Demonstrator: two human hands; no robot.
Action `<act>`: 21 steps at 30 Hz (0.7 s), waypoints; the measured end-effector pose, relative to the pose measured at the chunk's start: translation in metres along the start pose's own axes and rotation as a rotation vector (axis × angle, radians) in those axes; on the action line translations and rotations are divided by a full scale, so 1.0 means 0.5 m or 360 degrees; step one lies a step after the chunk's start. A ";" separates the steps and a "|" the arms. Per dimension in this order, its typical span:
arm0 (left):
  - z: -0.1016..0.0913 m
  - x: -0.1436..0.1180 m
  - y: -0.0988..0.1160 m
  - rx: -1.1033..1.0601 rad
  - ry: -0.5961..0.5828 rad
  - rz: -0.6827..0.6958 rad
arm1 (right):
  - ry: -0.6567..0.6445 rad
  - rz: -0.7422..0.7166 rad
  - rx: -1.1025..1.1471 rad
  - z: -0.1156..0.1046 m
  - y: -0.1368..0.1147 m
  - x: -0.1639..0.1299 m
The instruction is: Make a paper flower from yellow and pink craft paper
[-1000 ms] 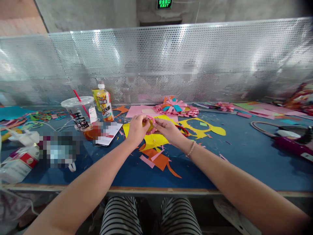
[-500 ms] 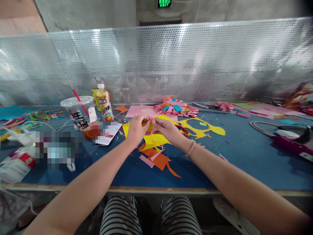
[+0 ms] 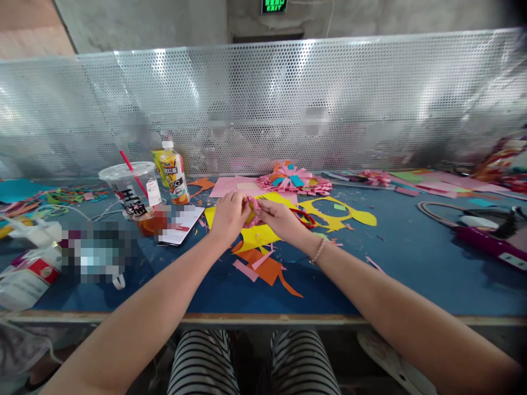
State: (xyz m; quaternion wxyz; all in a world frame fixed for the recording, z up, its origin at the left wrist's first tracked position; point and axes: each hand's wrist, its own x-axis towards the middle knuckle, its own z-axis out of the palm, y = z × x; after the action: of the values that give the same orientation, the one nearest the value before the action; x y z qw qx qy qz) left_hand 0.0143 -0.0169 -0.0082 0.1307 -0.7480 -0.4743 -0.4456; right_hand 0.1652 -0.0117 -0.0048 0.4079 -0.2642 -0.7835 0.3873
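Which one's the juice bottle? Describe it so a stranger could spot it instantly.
Start at the perforated metal screen along the back of the blue table, then look to its left part. The juice bottle stands upright just right of the clear lidded cup with a red straw; only it has a white cap and orange-yellow label.

A blue worktop (image 3: 411,263) meets a shiny perforated metal screen (image 3: 370,99); grey wall (image 3: 140,22) behind; green exit sign (image 3: 274,5) above.

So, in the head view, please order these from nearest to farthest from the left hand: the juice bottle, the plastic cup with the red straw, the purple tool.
1. Juice bottle, behind-left of the left hand.
2. Plastic cup, farther left.
3. Purple tool, far right.
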 end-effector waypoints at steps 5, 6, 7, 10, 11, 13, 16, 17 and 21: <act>0.000 0.000 -0.001 0.0018 -0.0005 -0.0026 | 0.0057 0.0069 0.0022 -0.004 -0.001 0.001; 0.000 0.000 -0.001 0.0015 -0.0001 -0.0027 | 0.0058 0.0078 0.0049 -0.005 0.000 0.001; 0.001 0.000 -0.002 0.0012 0.0004 -0.0026 | 0.0061 0.0081 0.0073 -0.006 0.000 0.002; -0.001 0.002 -0.002 0.0030 0.0001 -0.0005 | 0.0090 0.0087 0.0096 -0.009 0.003 0.003; -0.002 0.002 -0.002 0.0047 -0.0006 0.0009 | 0.0100 0.0088 0.0095 -0.009 0.004 0.003; -0.005 0.003 -0.001 0.0081 -0.0027 0.0038 | 0.0101 0.0091 0.0103 -0.010 0.007 0.004; -0.009 0.005 0.002 0.0100 -0.0049 0.0049 | 0.0084 0.0089 0.0130 -0.010 0.008 0.005; -0.011 0.006 0.002 0.0095 -0.0052 0.0041 | 0.0084 0.0089 0.0136 -0.011 0.008 0.005; -0.013 0.008 0.002 0.0009 -0.0038 -0.0011 | 0.0111 0.0094 0.0139 -0.013 0.011 0.006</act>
State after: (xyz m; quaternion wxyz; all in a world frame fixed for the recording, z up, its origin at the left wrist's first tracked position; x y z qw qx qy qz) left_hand 0.0122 -0.0190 -0.0010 0.1255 -0.7512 -0.4797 -0.4356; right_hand 0.1696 -0.0040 -0.0058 0.4344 -0.2826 -0.7429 0.4236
